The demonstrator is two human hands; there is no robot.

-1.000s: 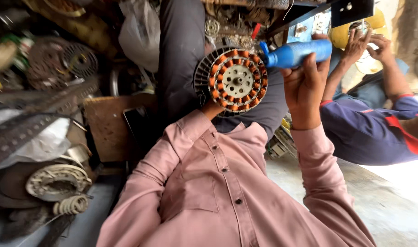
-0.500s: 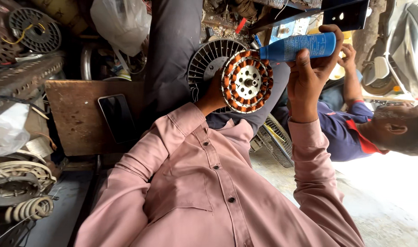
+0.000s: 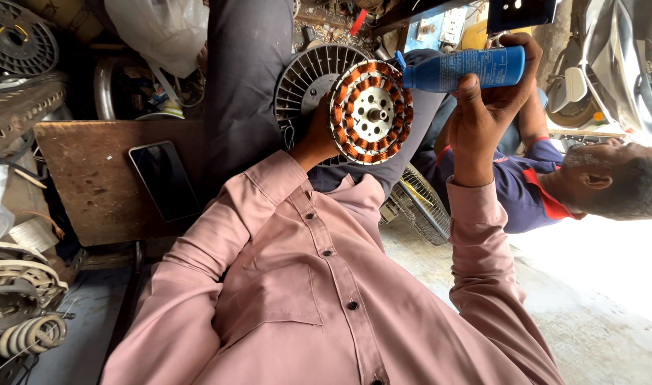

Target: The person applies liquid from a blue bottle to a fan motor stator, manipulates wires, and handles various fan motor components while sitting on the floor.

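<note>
left hand (image 3: 317, 139): closed on the rim of the fan stator (image 3: 371, 112), holding it up on edge, copper coils facing the camera.
right hand (image 3: 491, 107): wrapped around the blue spray can (image 3: 463, 69), which lies sideways with its nozzle just beside the stator's upper edge.
behind the stator: a grey ribbed fan housing (image 3: 304, 75), touching or nearly so.
wooden bench (image 3: 90, 185): carries a dark phone (image 3: 163, 180), screen up.
right side: another person's blue sleeve (image 3: 515, 189).
</note>
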